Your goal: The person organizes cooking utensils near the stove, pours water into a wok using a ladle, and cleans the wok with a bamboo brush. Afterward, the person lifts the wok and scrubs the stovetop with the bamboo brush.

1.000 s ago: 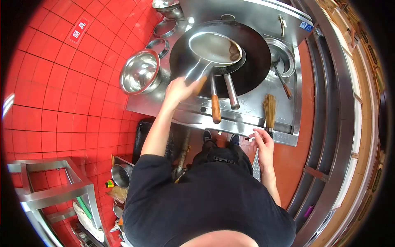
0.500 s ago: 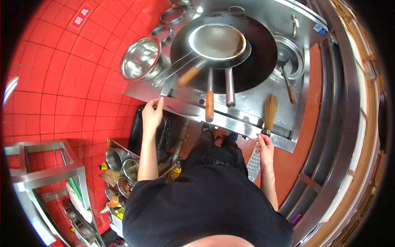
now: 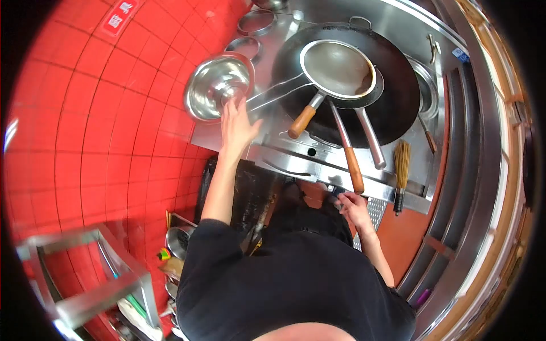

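My left hand (image 3: 238, 129) reaches up to the near rim of a shiny steel bowl (image 3: 213, 77), with its fingers stretched out and the thumb apart. The fingertips overlap the rim; whether they touch it I cannot tell. Low in front of the counter edge, my right hand (image 3: 354, 209) hangs with loosely bent fingers, and nothing shows in it. A large dark wok (image 3: 404, 91) sits on the steel stove. Over it rests a fine-mesh strainer (image 3: 335, 65) with a wooden handle, on top of other long-handled tools. A bristle wok brush (image 3: 401, 165) lies at the right front.
Two metal rings (image 3: 256, 21) stand behind the bowl, beside a red tiled wall (image 3: 114, 113). Right of the wok is a round steel pot (image 3: 429, 94) with a ladle (image 3: 426, 133). A metal rack (image 3: 96, 284) stands at the lower left.
My left hand has moved from the counter's front edge up to the steel bowl and opened. My right hand has drawn away from the counter edge. The view has turned left.
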A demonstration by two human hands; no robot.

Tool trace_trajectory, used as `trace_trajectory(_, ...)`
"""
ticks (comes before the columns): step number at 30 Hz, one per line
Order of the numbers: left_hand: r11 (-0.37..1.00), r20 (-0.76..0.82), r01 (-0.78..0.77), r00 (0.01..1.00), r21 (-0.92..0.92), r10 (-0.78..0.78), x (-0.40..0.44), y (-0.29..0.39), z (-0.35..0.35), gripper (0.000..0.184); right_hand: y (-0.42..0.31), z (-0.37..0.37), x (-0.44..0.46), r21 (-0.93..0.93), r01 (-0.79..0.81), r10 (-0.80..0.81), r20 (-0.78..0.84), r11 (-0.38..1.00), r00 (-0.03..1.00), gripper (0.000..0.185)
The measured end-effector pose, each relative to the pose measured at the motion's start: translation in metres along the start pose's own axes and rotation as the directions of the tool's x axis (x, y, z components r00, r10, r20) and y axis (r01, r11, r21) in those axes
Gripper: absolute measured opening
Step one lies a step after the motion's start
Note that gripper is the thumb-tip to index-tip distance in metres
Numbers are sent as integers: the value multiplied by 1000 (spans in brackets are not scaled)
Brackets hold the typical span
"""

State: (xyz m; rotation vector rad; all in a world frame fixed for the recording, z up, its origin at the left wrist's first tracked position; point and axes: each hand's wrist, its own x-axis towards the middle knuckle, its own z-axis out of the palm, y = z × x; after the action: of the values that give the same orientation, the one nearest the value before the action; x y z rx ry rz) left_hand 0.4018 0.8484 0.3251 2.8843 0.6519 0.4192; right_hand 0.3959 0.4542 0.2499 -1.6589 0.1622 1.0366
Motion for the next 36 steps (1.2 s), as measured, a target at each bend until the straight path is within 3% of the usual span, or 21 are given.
trace_trajectory(3, 993, 143, -101, 986, 63, 91, 34, -10, 21, 76, -25, 48, -7, 21, 56, -56, 3, 998, 998, 29)
trace_trajectory(6, 988, 351, -145, 924, -46, 152, 54, -18, 34, 69, -28, 65, -12, 76, 31, -29, -28, 997, 999, 28)
trace_trajectory(9, 969, 296, -241, 923, -52, 246, 58, -26, 42, 51, -24, 69, -11, 67, -5, 6, -14, 998, 1000, 31)
trace_trajectory(12, 988, 368, -144, 917, -55, 154, 58, -25, 44, 31, -33, 70, 1, 10, 25, -26, 71, 1000, 997, 33)
trace_trajectory(13, 987, 294, -53, 951, -153, 97, 53, -20, 49, 22, -43, 73, 4, -25, 12, -11, 66, 1000, 998, 34)
trace_trajectory(14, 993, 246, -38, 967, -110, 64, 47, -13, 49, 27, -50, 77, 8, -55, 39, -33, 104, 998, 994, 35)
trace_trajectory(17, 981, 248, 41, 969, -188, 7, 32, -19, 67, 25, -58, 102, 49, -145, 130, -81, 301, 981, 950, 41)
trace_trajectory(20, 929, 219, 186, 969, -319, -119, 18, -2, 46, 26, -53, 138, 86, -243, 367, -286, 312, 898, 906, 44)
trace_trajectory(24, 890, 65, 259, 965, -375, -253, 3, 5, 25, 25, -88, 167, 89, -91, 365, -318, 326, 927, 890, 49)
trace_trajectory(28, 820, -55, 358, 904, -446, -424, -36, 3, -11, 27, -133, 198, 79, 47, 442, -440, 240, 896, 866, 55)
trace_trajectory(30, 774, -60, 446, 849, -450, -525, -63, -3, -28, 28, -159, 216, 71, 124, 427, -443, 328, 896, 834, 56)
trace_trajectory(32, 777, -208, 375, 821, -506, -532, -94, -24, -22, 27, -173, 240, 73, 157, 407, -436, 366, 900, 822, 50)
trace_trajectory(34, 711, -109, 526, 764, -467, -637, -115, -24, -50, 23, -183, 262, 74, 261, 314, -407, 525, 913, 747, 40)
trace_trajectory(36, 751, -179, 543, 753, -374, -633, -137, -44, -42, 23, -178, 286, 82, 157, 342, -368, 571, 926, 734, 30)
